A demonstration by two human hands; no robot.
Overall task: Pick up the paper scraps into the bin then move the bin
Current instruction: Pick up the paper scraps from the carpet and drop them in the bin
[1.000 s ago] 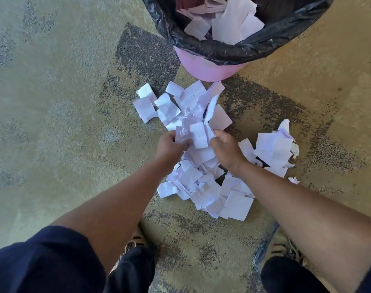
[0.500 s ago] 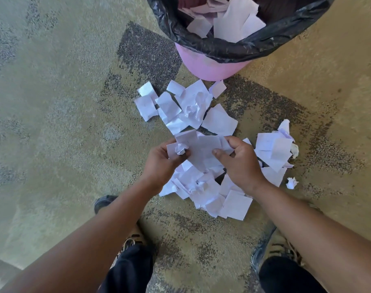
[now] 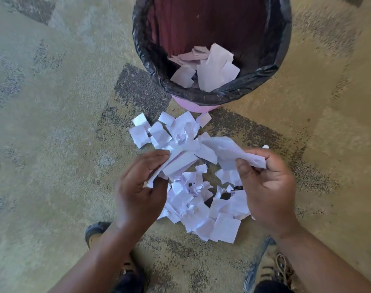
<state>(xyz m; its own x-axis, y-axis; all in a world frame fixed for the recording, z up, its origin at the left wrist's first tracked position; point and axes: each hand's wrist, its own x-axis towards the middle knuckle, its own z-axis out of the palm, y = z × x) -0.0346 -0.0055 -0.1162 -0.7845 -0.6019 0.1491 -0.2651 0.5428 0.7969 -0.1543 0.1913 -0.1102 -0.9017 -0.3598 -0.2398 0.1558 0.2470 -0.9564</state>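
While 2 shoes [image 3: 100,233] stand nearest on the carpet [image 3: 43,144], the left hand [image 3: 138,187] pinches 1 bunch of paper scraps [image 3: 178,161] and the right hand [image 3: 269,187] grips another [image 3: 229,151]. Below them lies 1 loose pile [image 3: 205,214], too many pieces to count. Beyond stands 1 pink bin [image 3: 193,105], black-lined, holding several scraps.

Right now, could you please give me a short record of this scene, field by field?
left hand: holds a bunch of scraps
right hand: pinches a larger sheet
bin: pink, black liner, upright on the carpet, some paper inside
floor scraps: many left, piled between hands and bin
task state: pickup under way, bin not yet moved
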